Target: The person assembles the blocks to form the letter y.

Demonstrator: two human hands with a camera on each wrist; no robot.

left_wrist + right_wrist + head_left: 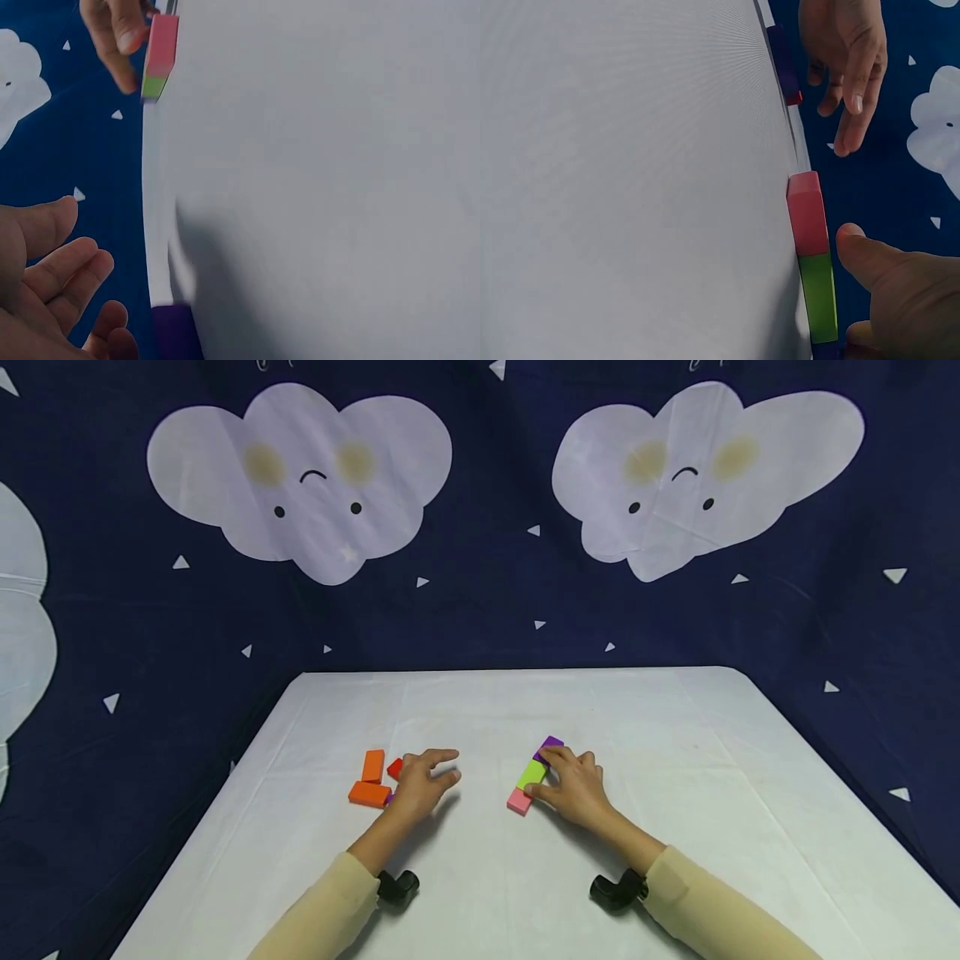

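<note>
On the right, a purple block, a lime green block and a pink block lie end to end in a slanting row. My right hand is over this row, fingers at the purple end. In the right wrist view its thumb stands just off the pink and green blocks. My left hand hovers above the table with thumb and fingers apart, holding nothing. Beside it are two orange blocks, a red block and a purple block, the last two partly hidden by that hand.
A white table with rounded far corners carries the blocks. Behind it hangs a dark blue cloth with clouds and small triangles. Each wrist wears a black camera.
</note>
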